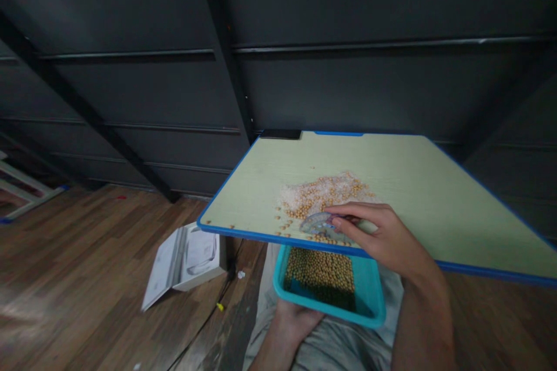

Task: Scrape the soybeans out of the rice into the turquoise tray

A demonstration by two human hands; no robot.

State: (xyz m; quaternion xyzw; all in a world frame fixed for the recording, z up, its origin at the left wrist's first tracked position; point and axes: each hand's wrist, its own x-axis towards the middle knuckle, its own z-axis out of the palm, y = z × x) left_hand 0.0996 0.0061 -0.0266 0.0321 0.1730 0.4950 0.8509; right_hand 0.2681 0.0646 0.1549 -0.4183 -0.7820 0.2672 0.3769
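Observation:
My right hand (374,229) pinches a clear, curved plastic piece (319,222), perhaps a lid or scraper, whose edge rests on the tabletop among soybeans. Just beyond it lies a spread pile of soybeans (307,204) mixed with white rice-like grains (343,181). A turquoise plastic basin (369,295) sits over my lap, below the table's front edge, with many soybeans (324,272) inside. My left hand (298,319) supports this basin from underneath at its near left side; its fingers are mostly hidden by the basin.
The pale table (404,179) has a blue rim. A flat black object (281,134) lies at its far left edge. On the wooden floor to the left stand an open white box (202,255) and a dark cable (209,316). A dark panelled wall (348,87) rises behind the table.

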